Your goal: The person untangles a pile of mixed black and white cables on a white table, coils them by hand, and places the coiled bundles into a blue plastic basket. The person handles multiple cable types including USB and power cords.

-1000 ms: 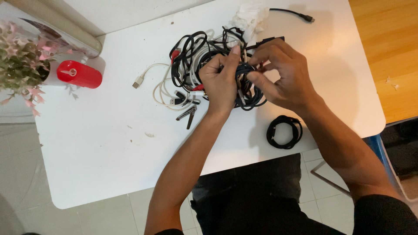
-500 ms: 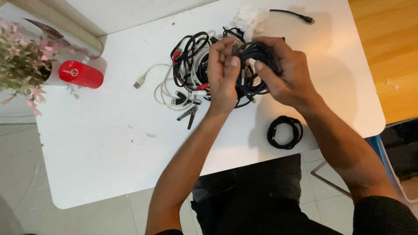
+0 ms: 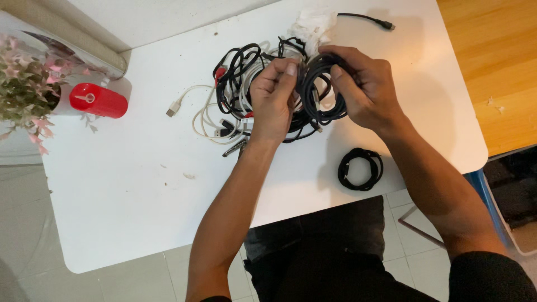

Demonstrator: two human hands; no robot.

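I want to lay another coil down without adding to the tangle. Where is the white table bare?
Widest bare patch: the near-left table, below the red cylinder and left of the left hand. A smaller one lies far right, past the right hand. Crowded: the cable tangle and around the black coil.

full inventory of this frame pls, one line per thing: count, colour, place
table: 1, white, fills most of the view
tangled cables: 1 pile, black and white with some red plugs, upper middle of the table
black cable coil: 1, black, held up between both hands over the pile
tied cable coil: 1, black, near the table's front edge, right of the arms
loose cable: 1, black, far edge of the table
crumpled tissue: 1, white, behind the pile
red cylinder: 1, red, lying at left
potted plant: 1, green and pink, far left
left hand: 1, pinching the coil
right hand: 1, gripping the coil
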